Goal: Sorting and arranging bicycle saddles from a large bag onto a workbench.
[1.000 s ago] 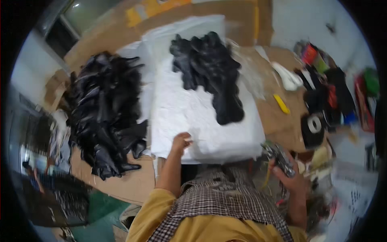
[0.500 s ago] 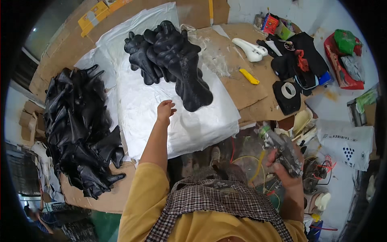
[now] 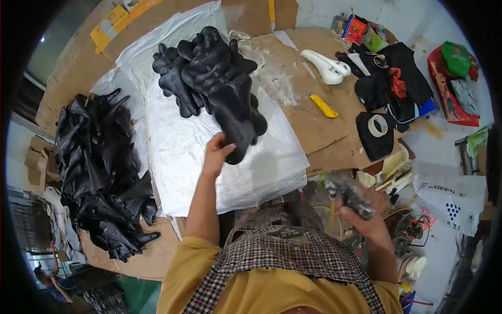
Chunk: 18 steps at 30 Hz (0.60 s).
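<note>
My left hand (image 3: pixel 215 155) is closed on the near end of a black bicycle saddle (image 3: pixel 239 133), thumb on top and fingers at its side. That saddle lies tilted against a heap of glossy black saddles (image 3: pixel 212 68) on a white sheet (image 3: pixel 183 146). To the right, off the table's front edge, my right hand (image 3: pixel 361 217) is wrapped round a grey metal staple gun (image 3: pixel 351 196). The tool is blurred by motion, with a greenish end pointing up and left.
Limp black saddle covers (image 3: pixel 99 172) are piled at the left. On the cardboard to the right lie a white saddle (image 3: pixel 325 67), a yellow cutter knife (image 3: pixel 323 106), a tape roll (image 3: pixel 376 125) and black cloth items (image 3: pixel 408 65). A person (image 3: pixel 52 282) is at the far lower left.
My left hand has gone from free to gripping the front saddle, whose near end has shifted toward me and left. My right hand has moved left with the staple gun, which has tilted.
</note>
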Each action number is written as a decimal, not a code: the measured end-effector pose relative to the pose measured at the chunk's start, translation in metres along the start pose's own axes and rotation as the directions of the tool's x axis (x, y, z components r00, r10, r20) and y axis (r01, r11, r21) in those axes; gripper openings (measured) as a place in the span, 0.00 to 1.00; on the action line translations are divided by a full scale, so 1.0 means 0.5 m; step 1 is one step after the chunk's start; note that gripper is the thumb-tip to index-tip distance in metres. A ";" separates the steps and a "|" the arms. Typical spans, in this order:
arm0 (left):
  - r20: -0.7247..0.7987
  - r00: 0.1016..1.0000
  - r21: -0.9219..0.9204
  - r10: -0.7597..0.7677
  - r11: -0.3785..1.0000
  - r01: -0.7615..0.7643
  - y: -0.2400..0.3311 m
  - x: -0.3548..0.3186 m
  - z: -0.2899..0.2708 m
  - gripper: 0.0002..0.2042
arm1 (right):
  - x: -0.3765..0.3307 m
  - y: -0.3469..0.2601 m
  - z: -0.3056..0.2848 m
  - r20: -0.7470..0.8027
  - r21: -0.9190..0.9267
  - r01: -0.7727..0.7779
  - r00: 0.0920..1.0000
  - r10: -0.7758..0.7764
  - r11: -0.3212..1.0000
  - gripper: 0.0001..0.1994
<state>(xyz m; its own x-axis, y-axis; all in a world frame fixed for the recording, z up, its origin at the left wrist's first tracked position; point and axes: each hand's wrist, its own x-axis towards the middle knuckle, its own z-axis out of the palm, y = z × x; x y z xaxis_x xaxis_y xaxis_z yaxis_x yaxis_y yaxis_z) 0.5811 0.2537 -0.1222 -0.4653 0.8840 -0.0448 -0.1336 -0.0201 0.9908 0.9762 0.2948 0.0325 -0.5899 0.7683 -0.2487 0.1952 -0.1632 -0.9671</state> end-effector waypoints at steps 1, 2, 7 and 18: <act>-0.058 0.998 -0.101 0.026 0.994 -0.032 0.036 -0.023 -0.019 0.14 | 0.011 -0.026 -0.009 0.009 0.006 0.083 0.997 -0.083 0.997 0.30; -0.144 0.989 -0.070 0.036 0.996 -0.046 0.051 -0.043 -0.064 0.14 | 0.025 -0.063 0.005 0.036 0.142 0.107 0.993 -0.114 0.984 0.32; -0.262 0.964 -0.287 0.054 0.949 -0.131 0.116 -0.022 -0.171 0.17 | 0.019 -0.068 -0.021 0.041 0.167 0.240 0.967 -0.250 0.956 0.31; -0.268 0.952 -0.177 0.145 0.964 -0.197 0.040 0.210 -0.024 0.19 | 0.043 -0.004 -0.025 0.102 0.075 -0.031 0.995 0.024 0.997 0.32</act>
<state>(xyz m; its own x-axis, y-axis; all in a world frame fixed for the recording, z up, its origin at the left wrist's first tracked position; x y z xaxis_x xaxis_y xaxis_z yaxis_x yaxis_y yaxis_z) 0.5191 0.3402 -0.1087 -0.6969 0.7141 0.0671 -0.1925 -0.2763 0.9416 0.9731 0.3194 0.0298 -0.6616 0.6973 -0.2757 0.1544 -0.2331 -0.9601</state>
